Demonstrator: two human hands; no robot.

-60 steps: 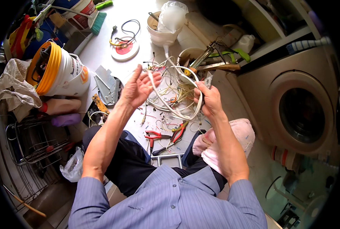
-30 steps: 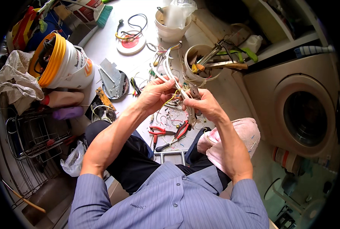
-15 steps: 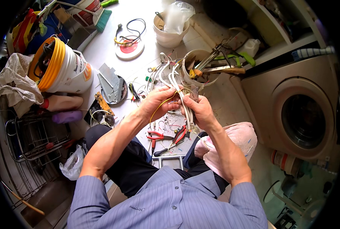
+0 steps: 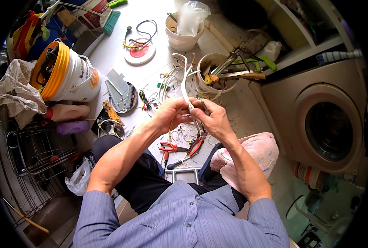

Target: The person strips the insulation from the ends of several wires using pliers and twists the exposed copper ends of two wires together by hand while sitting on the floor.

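In front of my knees, a bundle of white cables (image 4: 184,84) stands up out of my two hands, looped at its top. My left hand (image 4: 172,112) is closed around its left side, with a thin yellow wire hanging beneath the fingers. My right hand (image 4: 215,120) pinches the bundle from the other side, thumb pressed against it. The fingertips meet, so what lies between them is partly hidden. Below, red-handled pliers (image 4: 173,147) and a second red-and-black hand tool (image 4: 196,146) lie among wire scraps. More pale cables (image 4: 167,84) are heaped behind my left hand.
A tool-filled bucket (image 4: 212,84) stands just beyond my right hand, and a white bucket with a plastic bag (image 4: 184,39) behind it. At left is a white-and-yellow bucket (image 4: 78,78); at right, a washing machine (image 4: 270,99). A pink towel (image 4: 256,149) covers my right knee.
The cables have been drawn together into a tighter bundle with a taller loop. My right hand has turned over it, and both hands have come closer together.
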